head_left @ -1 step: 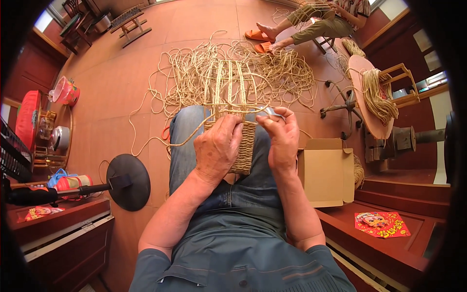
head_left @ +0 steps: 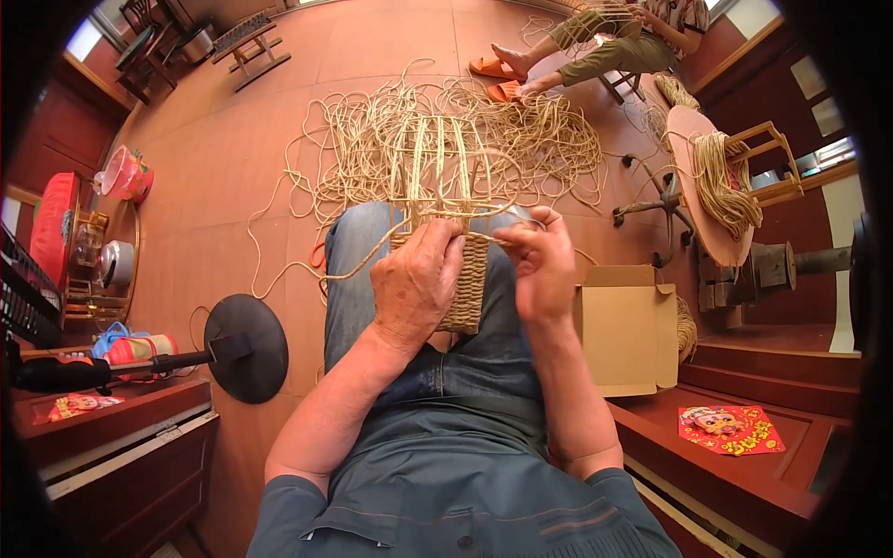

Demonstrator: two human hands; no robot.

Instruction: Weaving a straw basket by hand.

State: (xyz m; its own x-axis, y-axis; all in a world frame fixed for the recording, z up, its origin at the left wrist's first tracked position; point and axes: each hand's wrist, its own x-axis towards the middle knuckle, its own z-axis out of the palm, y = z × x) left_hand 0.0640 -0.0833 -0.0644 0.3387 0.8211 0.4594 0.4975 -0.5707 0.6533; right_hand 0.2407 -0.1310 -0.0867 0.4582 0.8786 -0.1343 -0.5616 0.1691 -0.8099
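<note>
A partly woven frame (head_left: 473, 284) stands between my knees, its near part covered in tight tan cord weave. Bare light-coloured bars (head_left: 441, 158) extend from its far end. My left hand (head_left: 415, 281) is closed around the left side at the edge of the weave, fingertips against the bars. Just right of the frame, my right hand (head_left: 541, 265) pinches a tan cord (head_left: 484, 238) that runs across to the left fingers. Another length of cord (head_left: 358, 268) trails from the frame over my left thigh to the floor.
Beyond my knees lies a large tangle of loose cord (head_left: 549, 139). An open cardboard box (head_left: 628, 339) stands by my right leg. At left is a round black stand base (head_left: 246, 349). Another person (head_left: 614, 56) sits at the far right, near orange slippers (head_left: 502, 90).
My right hand has shifted slightly right, away from the frame, and the cord between my hands shows longer. My left hand stays in place.
</note>
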